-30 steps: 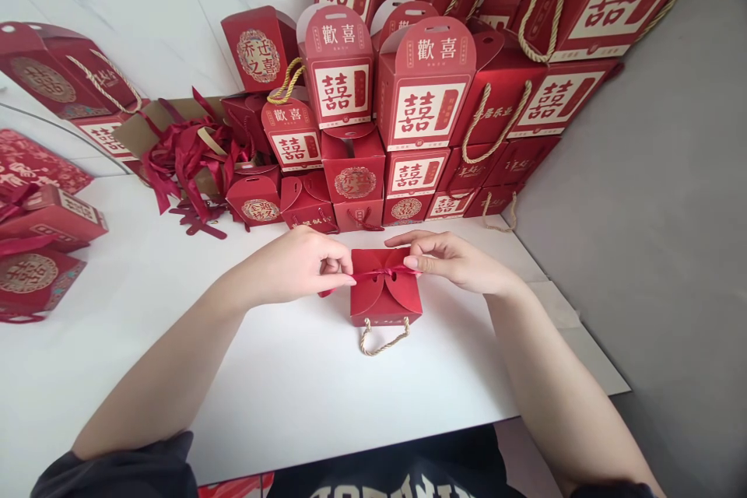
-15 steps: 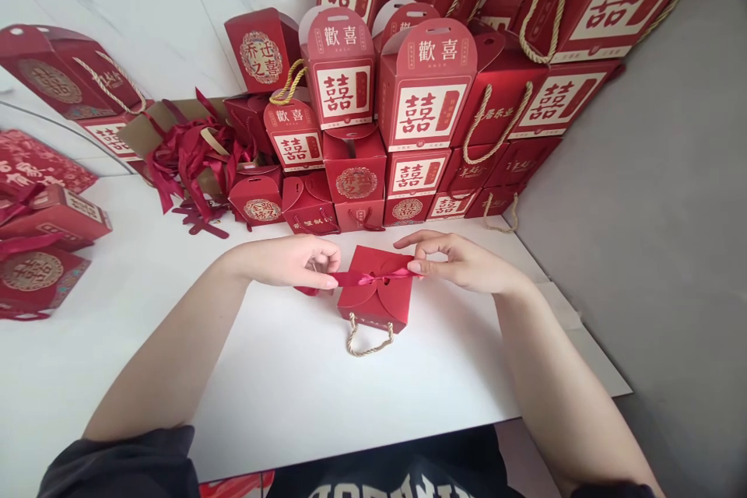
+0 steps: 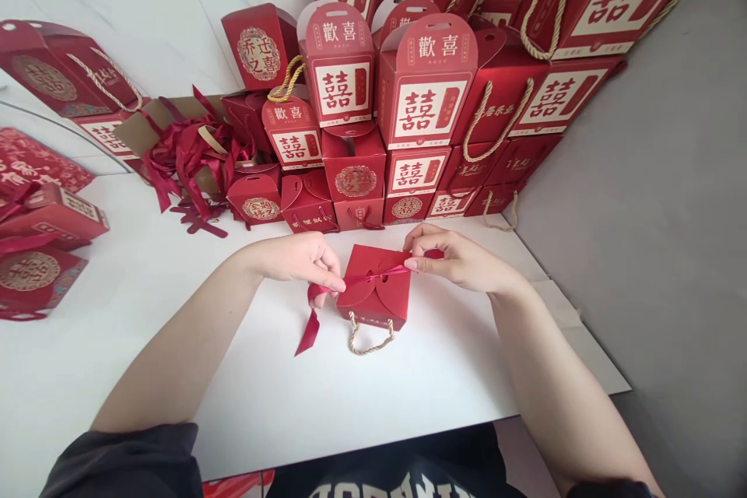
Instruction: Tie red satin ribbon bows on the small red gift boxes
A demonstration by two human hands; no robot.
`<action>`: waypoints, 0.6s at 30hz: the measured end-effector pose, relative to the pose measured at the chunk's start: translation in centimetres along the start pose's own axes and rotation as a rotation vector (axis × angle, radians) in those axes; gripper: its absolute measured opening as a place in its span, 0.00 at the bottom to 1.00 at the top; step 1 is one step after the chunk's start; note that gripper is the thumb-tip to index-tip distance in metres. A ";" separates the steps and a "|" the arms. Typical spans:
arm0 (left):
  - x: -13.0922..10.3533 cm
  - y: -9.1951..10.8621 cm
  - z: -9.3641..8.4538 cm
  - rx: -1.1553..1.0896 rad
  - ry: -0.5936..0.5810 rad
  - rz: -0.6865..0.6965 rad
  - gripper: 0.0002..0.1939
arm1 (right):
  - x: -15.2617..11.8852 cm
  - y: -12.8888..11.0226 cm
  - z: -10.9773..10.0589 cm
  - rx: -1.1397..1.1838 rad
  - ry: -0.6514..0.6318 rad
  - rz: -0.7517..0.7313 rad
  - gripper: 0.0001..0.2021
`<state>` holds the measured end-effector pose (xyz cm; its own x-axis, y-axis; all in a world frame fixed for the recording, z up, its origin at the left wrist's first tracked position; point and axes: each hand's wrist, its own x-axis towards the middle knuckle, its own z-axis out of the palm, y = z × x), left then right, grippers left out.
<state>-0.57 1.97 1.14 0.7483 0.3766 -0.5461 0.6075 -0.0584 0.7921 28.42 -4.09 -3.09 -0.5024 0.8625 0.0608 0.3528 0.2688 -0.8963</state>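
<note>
A small red gift box with rounded, interlocking top flaps sits on the white table in front of me. Its twisted gold cord handle lies on the table at the near side. Across the top, through two small holes, runs a dark pink ribbon. My left hand pinches the ribbon just left of the box, and its loose tail hangs down to the table. On the other side, my right hand pinches the ribbon at the box's right edge. The stretch between both hands is drawn fairly straight.
Red printed boxes are stacked along the back wall. A brown open carton full of ribbons stands at the back left. More ribboned boxes sit at the far left. A grey wall borders the right side.
My left hand has moved slightly right, nearer the box, and the ribbon's tail now hangs below it. My right hand has shifted a little left, with ribbon now showing behind its fingers.
</note>
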 end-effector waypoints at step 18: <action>2.7 -0.9 1.1 0.025 0.129 0.573 0.04 | 0.5 0.8 0.4 0.149 -0.050 0.108 0.18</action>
<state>1.20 2.08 -1.36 0.9216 0.3880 0.0056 0.1233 -0.3066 0.9438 28.17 -3.59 -3.96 -0.5080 0.8595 -0.0574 0.2876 0.1064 -0.9518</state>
